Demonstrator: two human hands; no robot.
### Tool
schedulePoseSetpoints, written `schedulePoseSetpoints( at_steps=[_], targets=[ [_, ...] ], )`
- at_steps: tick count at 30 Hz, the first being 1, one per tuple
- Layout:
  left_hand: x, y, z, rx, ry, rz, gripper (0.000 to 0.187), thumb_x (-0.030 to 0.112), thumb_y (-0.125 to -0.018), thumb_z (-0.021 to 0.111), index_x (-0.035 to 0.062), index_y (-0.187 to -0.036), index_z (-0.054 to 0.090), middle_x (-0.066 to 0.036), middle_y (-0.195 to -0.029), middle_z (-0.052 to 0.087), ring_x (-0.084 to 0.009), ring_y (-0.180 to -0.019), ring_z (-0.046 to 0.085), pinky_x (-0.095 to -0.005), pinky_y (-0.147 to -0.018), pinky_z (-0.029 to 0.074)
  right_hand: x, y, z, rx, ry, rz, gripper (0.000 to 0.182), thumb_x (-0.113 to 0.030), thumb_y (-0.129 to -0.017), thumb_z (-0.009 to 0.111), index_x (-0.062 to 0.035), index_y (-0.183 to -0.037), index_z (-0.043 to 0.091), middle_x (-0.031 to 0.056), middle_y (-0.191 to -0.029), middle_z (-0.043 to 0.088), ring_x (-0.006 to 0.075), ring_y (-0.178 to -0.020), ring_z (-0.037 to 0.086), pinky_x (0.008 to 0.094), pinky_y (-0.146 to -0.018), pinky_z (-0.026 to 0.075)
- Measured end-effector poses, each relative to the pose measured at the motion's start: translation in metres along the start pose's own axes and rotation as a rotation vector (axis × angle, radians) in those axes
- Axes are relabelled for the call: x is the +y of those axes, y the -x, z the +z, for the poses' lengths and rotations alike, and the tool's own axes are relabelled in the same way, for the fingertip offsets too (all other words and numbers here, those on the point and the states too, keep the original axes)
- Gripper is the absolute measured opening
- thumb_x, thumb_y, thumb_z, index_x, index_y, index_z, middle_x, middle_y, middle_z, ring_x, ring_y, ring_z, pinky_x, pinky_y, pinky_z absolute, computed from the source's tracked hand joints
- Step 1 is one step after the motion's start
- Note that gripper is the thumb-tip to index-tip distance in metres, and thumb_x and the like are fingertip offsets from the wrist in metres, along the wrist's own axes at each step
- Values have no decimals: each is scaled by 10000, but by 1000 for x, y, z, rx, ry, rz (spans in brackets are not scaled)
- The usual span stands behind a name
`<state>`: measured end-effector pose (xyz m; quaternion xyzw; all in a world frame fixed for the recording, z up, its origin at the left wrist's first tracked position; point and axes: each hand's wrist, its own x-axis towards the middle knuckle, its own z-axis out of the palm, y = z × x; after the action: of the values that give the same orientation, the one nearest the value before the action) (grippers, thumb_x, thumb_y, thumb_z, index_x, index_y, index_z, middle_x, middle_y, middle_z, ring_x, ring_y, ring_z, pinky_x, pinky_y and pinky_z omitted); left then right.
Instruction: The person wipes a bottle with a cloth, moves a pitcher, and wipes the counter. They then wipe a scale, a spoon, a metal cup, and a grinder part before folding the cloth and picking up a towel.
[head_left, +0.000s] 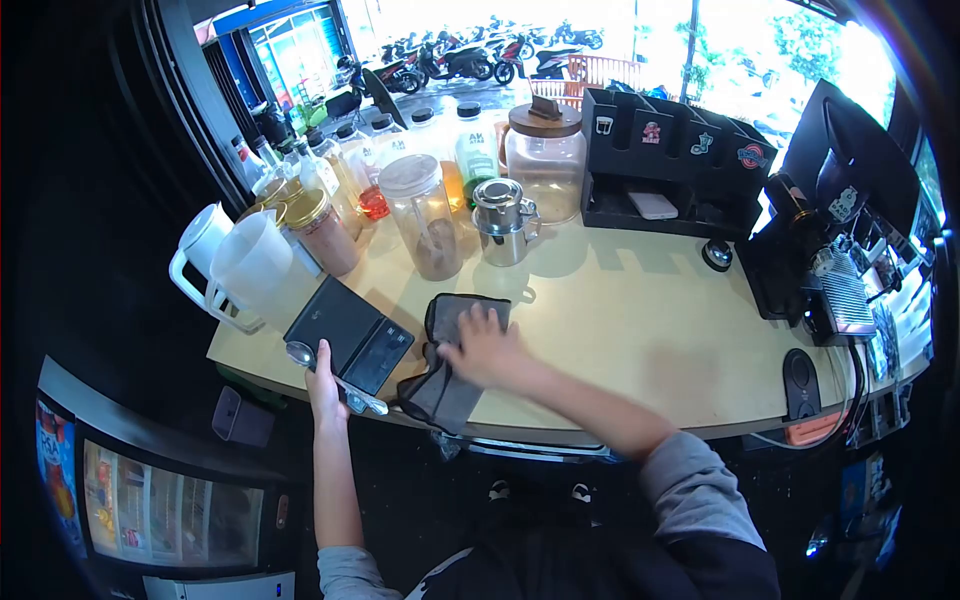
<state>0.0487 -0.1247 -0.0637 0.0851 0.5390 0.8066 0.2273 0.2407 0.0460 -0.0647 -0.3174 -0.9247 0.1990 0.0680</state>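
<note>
Down at the near edge of the counter [640, 330], the right hand [482, 350] lies flat with fingers spread on a dark grey cloth [450, 370], which drapes over the edge. Just left, the left hand [323, 380] grips a metal spoon [305, 356] beside a black scale [348, 334]. Farther back stand a steel pitcher [503, 222], a lidded plastic jar [424, 215] and two white jugs [235, 262].

Grey sleeves pushed up past the elbows, bare forearms, dark trousers, dark shoes
</note>
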Motion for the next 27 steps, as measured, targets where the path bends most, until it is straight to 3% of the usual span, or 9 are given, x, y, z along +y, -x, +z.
schedulePoseSetpoints(
  at_steps=[1, 3, 7, 13, 17, 20, 22, 24, 27],
  targets=[
    [-1, -1, -2, -2, -5, -6, 449, 275, -905, 582, -25, -1211, 448, -129, -1117, 568, -240, -989, 596, -376, -827, 519, -9, -6, 14, -3, -3, 6, 701, -516, -905, 365, 11, -1365, 318, 253, -1421, 291, 421, -1342, 224, 587, -1038, 226],
    [-3, -2, 1, 16, -29, 21, 451, 271, -907, 578, -25, -1218, 442, -124, -1115, 568, -239, -993, 594, -378, -828, 520, -15, -12, 26, 110, 222, -73, 775, -582, -903, 306, -28, -1436, 203, 191, -1512, 97, 366, -1398, 92, 633, -1059, 95],
    [-10, -1, 24, -54, -68, 13, 425, 260, -912, 574, -21, -1210, 462, -100, -1123, 568, -207, -1038, 567, -344, -878, 470, 15, -6, 19, 86, 237, -143, 755, -584, -902, 313, -65, -1441, 211, 168, -1509, 144, 354, -1396, 115, 639, -1056, 81],
    [-29, 18, 78, -233, -42, -88, 416, 240, -918, 565, -32, -1215, 460, -114, -1152, 569, -201, -1048, 568, -332, -898, 456, 158, 64, -51, 13, 227, -323, 672, -546, -915, 335, -150, -1448, 229, 123, -1511, 183, 319, -1396, 154, 635, -1063, 70],
    [-47, 32, 108, -334, -72, -168, 406, 235, -914, 573, -24, -1208, 471, -126, -1127, 579, -218, -1012, 586, -333, -884, 469, 237, 58, -94, 80, 500, 135, 714, -518, -912, 334, -28, -1424, 247, 152, -1505, 189, 317, -1394, 165, 638, -1058, 44],
    [-63, 38, 123, -398, -159, -209, 426, 230, -905, 588, -20, -1226, 458, -119, -1165, 558, -209, -1059, 554, -339, -910, 443, 211, 14, -69, 223, 344, 604, 725, -462, -897, 374, 50, -1395, 253, 247, -1476, 189, 392, -1377, 156, 579, -1087, 74],
    [-66, 47, 138, -434, -144, -212, 437, 225, -903, 590, -19, -1238, 448, -119, -1180, 550, -212, -1077, 543, -343, -926, 431, 171, 11, -54, 301, 226, 248, 692, -416, -857, 453, 40, -1360, 320, 270, -1441, 243, 403, -1357, 199, 537, -1091, 158],
    [-68, 49, 148, -461, -143, -216, 440, 224, -903, 591, -19, -1240, 446, -119, -1178, 550, -211, -1071, 546, -341, -925, 432, 159, 20, -37, 260, 184, -306, 643, -430, -837, 510, -49, -1342, 399, 171, -1434, 323, 337, -1329, 293, 503, -1093, 193],
    [-73, 53, 156, -497, -164, -268, 438, 221, -904, 588, -19, -1242, 443, -119, -1175, 552, -208, -1068, 549, -335, -927, 432, 206, 17, -54, 249, 185, -274, 611, -443, -847, 504, -74, -1328, 435, 126, -1437, 342, 302, -1332, 303, 472, -1100, 202]
  ],
)
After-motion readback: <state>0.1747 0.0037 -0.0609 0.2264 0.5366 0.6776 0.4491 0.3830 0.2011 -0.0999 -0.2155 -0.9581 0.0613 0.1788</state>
